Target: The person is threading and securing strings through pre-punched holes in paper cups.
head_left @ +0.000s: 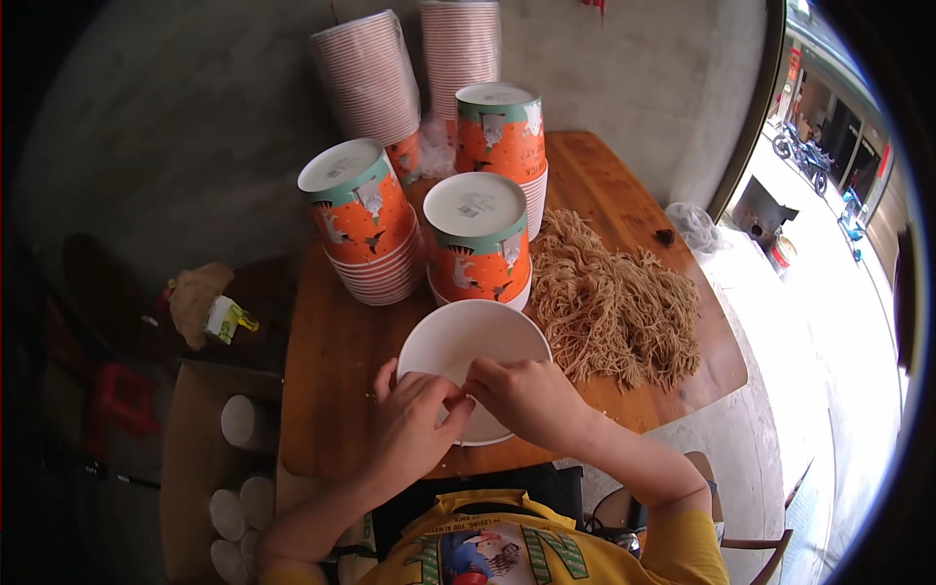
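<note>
A white paper bucket [473, 336] stands at the near edge of the wooden table, its open mouth facing up. Over its near side my left hand [417, 414] and my right hand [526, 398] meet, fingertips bent and pinched together. Whatever is between the fingers is too small or hidden to make out. Just beyond the bucket, an upside-down stack of orange paper buckets [478, 258] with green bands stands close to its rim. To the right of it lies a heap of tan noodles [619, 317], tangled in strands.
Two more inverted orange bucket stacks [361, 219] [502, 141] stand farther back. Tall plastic-wrapped stacks [366, 78] lean by the wall. At lower left, a cardboard box [185, 429] holds several white tubs. A clear plastic bag [694, 226] lies beyond the table's right edge.
</note>
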{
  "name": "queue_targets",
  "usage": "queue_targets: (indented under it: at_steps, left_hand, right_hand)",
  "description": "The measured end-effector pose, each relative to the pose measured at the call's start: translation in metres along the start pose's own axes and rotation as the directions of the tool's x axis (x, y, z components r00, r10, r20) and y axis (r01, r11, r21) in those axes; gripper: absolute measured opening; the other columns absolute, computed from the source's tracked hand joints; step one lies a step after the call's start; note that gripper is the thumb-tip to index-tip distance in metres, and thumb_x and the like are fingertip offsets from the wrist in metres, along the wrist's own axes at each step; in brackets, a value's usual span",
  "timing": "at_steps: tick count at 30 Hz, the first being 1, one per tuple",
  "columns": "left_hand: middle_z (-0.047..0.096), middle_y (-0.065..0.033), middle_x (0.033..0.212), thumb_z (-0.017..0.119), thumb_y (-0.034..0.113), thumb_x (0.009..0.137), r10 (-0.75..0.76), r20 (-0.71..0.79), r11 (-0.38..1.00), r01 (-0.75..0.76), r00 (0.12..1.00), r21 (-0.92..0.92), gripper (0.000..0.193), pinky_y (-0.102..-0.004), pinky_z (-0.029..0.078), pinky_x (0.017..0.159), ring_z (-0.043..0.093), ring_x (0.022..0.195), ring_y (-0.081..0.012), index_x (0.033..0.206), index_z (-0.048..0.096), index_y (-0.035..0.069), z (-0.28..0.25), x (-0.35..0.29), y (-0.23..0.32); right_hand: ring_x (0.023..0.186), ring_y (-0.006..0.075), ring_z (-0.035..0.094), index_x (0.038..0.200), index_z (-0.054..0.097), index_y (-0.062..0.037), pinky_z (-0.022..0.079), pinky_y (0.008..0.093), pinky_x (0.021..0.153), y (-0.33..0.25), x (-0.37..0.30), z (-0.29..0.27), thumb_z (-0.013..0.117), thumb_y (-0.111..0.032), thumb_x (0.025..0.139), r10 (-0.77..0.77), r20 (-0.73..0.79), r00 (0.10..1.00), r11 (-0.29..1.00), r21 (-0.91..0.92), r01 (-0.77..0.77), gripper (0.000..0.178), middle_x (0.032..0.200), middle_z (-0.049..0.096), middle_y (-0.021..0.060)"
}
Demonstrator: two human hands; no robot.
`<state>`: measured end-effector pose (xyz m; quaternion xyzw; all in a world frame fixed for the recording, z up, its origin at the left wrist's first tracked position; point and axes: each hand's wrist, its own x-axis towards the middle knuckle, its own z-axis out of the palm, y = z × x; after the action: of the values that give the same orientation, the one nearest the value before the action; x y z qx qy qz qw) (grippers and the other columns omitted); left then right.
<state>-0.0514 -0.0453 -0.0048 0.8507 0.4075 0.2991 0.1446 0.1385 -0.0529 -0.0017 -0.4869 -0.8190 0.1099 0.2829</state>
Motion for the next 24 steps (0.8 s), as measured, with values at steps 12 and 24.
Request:
queue_targets:
  at_steps: [12,24]
  left_hand:
    - [0.058,-0.0036,0.084,0.066,0.016,0.08,-0.062,0.469,0.998,0.066,0.881,0.007,0.013,-0.0514,0.025,0.106,0.057,0.1,-0.0235,0.079,0.056,0.009,-0.042,0.003,0.002]
    - [0.053,-0.015,0.103,0.067,0.002,0.079,0.285,0.318,0.945,-0.321,0.904,0.066,0.027,-0.0393,0.049,0.088,0.055,0.104,-0.0313,0.101,0.053,0.001,-0.034,-0.013,0.005]
  right_hand:
    - [0.063,0.0355,0.066,0.088,0.061,-0.0062,0.053,0.0457,0.056,0.008,0.024,0.005,0.06,-0.024,0.091,0.092,0.16,0.983,0.982,-0.18,-0.063,0.018,0.066,0.065,0.0155]
    - [0.06,0.0348,0.065,0.087,0.059,-0.0053,0.052,0.045,0.055,0.009,0.026,0.008,0.061,-0.022,0.09,0.113,0.083,0.99,0.982,-0.162,-0.098,0.017,0.063,0.063,0.0152]
